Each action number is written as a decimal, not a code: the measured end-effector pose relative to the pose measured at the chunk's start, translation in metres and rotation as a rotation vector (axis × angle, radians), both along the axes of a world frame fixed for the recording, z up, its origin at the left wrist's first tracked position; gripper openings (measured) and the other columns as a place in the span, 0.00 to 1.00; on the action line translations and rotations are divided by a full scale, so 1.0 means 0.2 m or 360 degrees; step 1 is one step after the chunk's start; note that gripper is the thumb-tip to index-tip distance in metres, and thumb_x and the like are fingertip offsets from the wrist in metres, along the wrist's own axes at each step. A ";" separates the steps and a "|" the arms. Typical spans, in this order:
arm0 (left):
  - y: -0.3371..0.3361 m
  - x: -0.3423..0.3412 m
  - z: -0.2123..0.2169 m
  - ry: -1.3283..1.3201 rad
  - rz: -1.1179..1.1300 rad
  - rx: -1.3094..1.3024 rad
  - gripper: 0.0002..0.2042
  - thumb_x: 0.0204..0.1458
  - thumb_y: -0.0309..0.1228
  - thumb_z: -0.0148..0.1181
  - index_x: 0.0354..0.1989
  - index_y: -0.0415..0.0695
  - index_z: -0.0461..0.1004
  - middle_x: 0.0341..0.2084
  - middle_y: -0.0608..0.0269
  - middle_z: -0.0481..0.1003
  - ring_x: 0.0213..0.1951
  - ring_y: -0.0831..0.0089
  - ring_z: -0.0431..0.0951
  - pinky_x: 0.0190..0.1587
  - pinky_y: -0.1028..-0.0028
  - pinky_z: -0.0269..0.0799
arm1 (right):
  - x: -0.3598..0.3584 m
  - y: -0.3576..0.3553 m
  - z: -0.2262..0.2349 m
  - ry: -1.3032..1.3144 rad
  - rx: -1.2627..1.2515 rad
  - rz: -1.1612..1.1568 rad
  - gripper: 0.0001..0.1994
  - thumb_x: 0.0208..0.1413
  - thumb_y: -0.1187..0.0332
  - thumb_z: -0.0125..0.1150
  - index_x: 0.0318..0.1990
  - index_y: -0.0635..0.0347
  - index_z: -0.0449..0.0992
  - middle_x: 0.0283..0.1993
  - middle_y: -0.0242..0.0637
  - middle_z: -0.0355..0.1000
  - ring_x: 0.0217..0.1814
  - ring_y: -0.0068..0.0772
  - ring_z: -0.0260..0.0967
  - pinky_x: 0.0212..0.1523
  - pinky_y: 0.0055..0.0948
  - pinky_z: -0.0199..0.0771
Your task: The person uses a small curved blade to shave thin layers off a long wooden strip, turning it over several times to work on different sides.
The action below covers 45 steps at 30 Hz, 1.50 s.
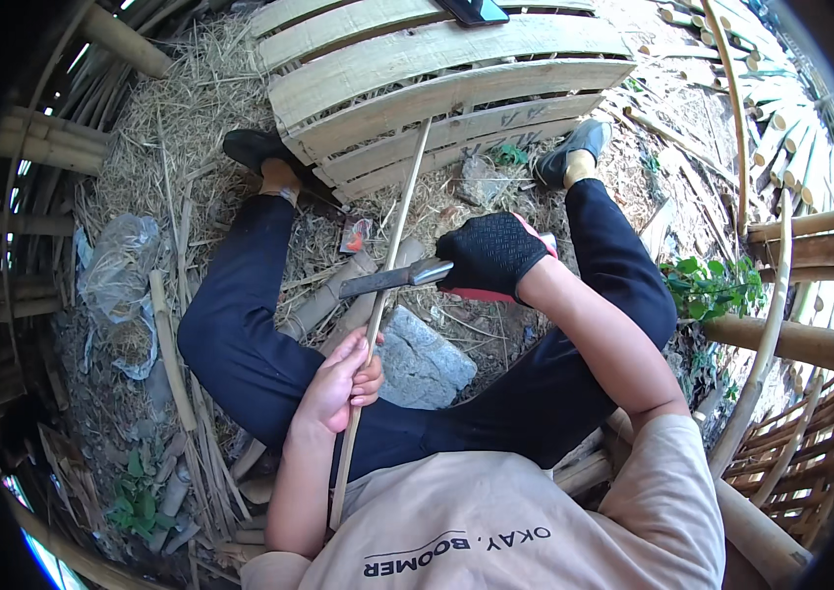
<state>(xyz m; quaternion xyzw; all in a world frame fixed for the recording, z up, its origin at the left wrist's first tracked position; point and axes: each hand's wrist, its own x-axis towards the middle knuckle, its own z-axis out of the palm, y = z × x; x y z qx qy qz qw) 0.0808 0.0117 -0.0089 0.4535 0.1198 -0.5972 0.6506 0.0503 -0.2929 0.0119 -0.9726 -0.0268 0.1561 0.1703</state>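
My left hand (340,385), bare, is wrapped round a long thin bamboo strip (399,226). The strip slants from beside my waist up to the slatted wooden crate (456,90) in front. My right hand (495,258), in a black and red glove, grips a knife (377,281) whose handle is mostly hidden in the fist. Its grey blade crosses the strip a little beyond my left hand, pointing left; whether the edge bites into the strip I cannot tell. Below the blade, between my legs, lies a grey stone block (424,359).
A dark phone (478,12) lies on the crate. Straw and bamboo scraps cover the ground, with a clear plastic bag (122,265) at left. Cut bamboo poles (788,138) are piled far right. Bamboo rails (785,344) and a green plant (712,285) stand at right.
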 end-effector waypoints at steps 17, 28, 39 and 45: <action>0.00 -0.12 -0.08 -0.0242 0.0167 0.0043 0.09 0.72 0.34 0.41 0.50 0.47 0.68 0.24 0.76 0.57 0.24 0.87 0.57 0.20 0.86 0.51 | 0.06 0.23 0.18 0.0019 -0.0355 0.0260 0.20 0.48 0.43 0.68 0.37 0.48 0.83 0.32 0.43 0.80 0.36 0.50 0.80 0.38 0.44 0.80; 0.00 -0.15 -0.10 0.0014 0.0199 -0.0099 0.10 0.72 0.37 0.42 0.46 0.46 0.68 0.21 0.78 0.55 0.19 0.89 0.51 0.18 0.85 0.46 | 0.03 0.26 0.15 -0.0008 -0.0289 0.0231 0.20 0.50 0.44 0.67 0.36 0.50 0.83 0.29 0.44 0.79 0.34 0.53 0.80 0.37 0.47 0.79; 0.00 -0.21 -0.14 0.0045 0.0237 -0.0156 0.10 0.73 0.37 0.42 0.42 0.47 0.66 0.21 0.78 0.55 0.18 0.89 0.51 0.17 0.85 0.46 | -0.03 0.24 0.11 0.0062 -0.0218 0.0195 0.20 0.53 0.46 0.65 0.36 0.54 0.81 0.28 0.46 0.79 0.33 0.53 0.79 0.36 0.47 0.79; -0.05 -0.21 -0.14 -0.0096 0.0227 -0.0031 0.12 0.73 0.39 0.41 0.40 0.48 0.66 0.19 0.79 0.54 0.16 0.89 0.49 0.16 0.84 0.44 | -0.08 0.19 -0.05 0.0070 -0.0149 0.0012 0.15 0.52 0.52 0.65 0.37 0.52 0.82 0.30 0.46 0.79 0.34 0.53 0.79 0.38 0.48 0.79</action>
